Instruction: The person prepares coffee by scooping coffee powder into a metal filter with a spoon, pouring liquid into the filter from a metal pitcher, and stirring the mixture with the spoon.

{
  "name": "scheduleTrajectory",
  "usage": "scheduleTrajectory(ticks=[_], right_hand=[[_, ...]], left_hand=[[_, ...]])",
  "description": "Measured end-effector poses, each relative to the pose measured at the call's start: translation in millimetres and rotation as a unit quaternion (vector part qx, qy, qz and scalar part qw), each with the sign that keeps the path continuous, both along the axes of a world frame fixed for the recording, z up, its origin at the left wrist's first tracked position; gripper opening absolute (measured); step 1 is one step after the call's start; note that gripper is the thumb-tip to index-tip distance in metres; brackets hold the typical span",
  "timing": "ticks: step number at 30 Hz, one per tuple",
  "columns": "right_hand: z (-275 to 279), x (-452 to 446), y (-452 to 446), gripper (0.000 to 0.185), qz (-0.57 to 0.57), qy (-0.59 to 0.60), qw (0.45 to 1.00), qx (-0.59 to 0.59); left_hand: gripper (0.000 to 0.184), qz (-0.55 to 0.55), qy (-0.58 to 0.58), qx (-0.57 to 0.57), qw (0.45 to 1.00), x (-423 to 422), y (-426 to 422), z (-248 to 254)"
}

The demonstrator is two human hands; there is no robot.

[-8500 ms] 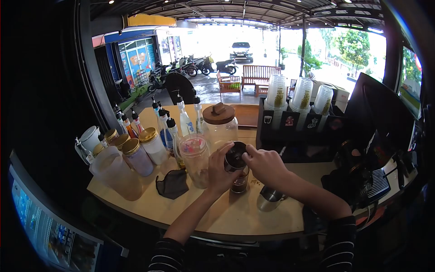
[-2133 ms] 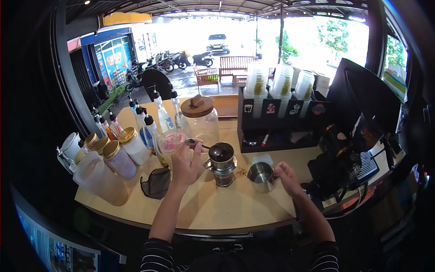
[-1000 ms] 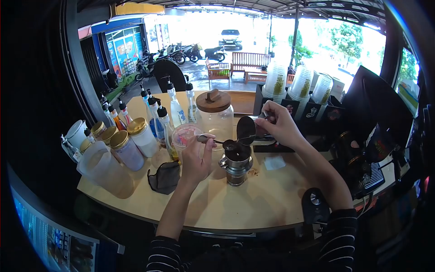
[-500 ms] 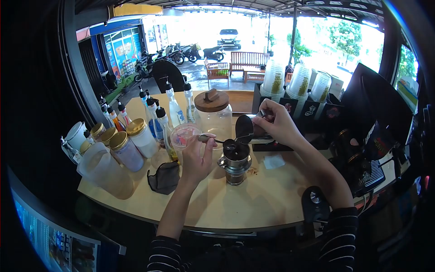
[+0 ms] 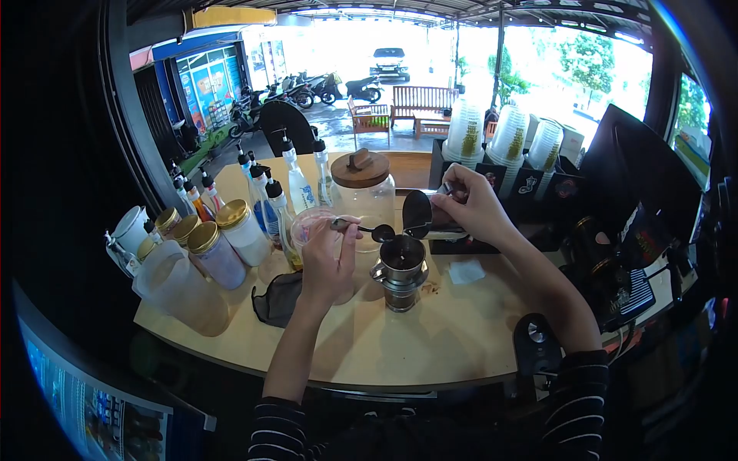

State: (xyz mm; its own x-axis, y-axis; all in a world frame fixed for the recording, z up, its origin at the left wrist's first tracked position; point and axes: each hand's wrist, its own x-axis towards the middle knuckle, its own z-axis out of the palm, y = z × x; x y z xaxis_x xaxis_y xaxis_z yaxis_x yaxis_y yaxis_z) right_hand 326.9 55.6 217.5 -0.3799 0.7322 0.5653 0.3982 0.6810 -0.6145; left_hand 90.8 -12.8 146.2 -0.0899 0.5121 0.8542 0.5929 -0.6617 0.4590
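My left hand (image 5: 326,257) is closed around the handle of a spoon (image 5: 383,233), whose dark-looking bowl hangs just above and left of a metal coffee drip filter (image 5: 403,252). Dark material shows inside the filter, which sits upright on a small glass (image 5: 400,298). In my right hand (image 5: 475,201) is a tilted container (image 5: 417,210) with a dark round mouth. That mouth faces me, above the filter's far rim. My fingers hide much of the container's body, and I cannot tell what is in it.
Left of the filter lie a dark mesh cloth (image 5: 277,300), a plastic pitcher (image 5: 181,288), gold-lidded jars (image 5: 244,234) and pump bottles (image 5: 298,180). A wood-lidded jar (image 5: 361,173) stands behind. To the right are a white paper (image 5: 466,271), stacked cups (image 5: 465,131) and a monitor (image 5: 630,169).
My left hand has drawn the spoon slightly left and up, from over the filter to beside its rim. The container in my right hand has tipped back a little.
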Motion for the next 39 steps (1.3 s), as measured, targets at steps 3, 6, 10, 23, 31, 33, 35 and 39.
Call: scheduleTrajectory(ticks=[3, 6, 10, 23, 31, 33, 35, 39], right_hand=[[0.3, -2.5, -0.8, 0.022, 0.007, 0.019, 1.000, -0.011], [0.2, -4.3, -0.2, 0.022, 0.003, 0.024, 1.000, -0.008], [-2.0, -5.4, 4.4, 0.022, -0.005, 0.014, 1.000, 0.005], [8.0, 0.7, -3.3, 0.018, -0.004, 0.031, 0.999, -0.027], [13.0, 9.9, -11.1, 0.019, -0.032, 0.020, 0.999, -0.002], [11.6, 12.3, -9.9, 0.019, -0.036, 0.018, 0.999, 0.017], [10.4, 14.4, -8.4, 0.021, -0.047, -0.005, 0.998, 0.033], [15.2, 10.0, -16.4, 0.021, -0.031, 0.021, 0.999, -0.023]], left_hand=[[0.010, 0.005, 0.000, -0.007, 1.000, -0.9, -1.4, 0.7], [0.010, -0.003, -0.002, -0.006, 1.000, -1.2, -2.9, 1.7], [0.010, -0.006, 0.000, -0.008, 1.000, -2.7, -1.7, -1.4], [0.010, -0.002, 0.008, -0.007, 1.000, -4.2, -2.3, -6.4], [0.010, 0.002, 0.012, -0.010, 1.000, -2.7, -2.8, -7.9], [0.010, -0.004, 0.008, -0.014, 1.000, -1.6, -1.6, -9.4], [0.009, -0.004, 0.016, -0.012, 1.000, 1.0, -3.5, -7.3], [0.009, -0.029, 0.015, -0.011, 0.999, 7.8, -1.9, -10.2]])
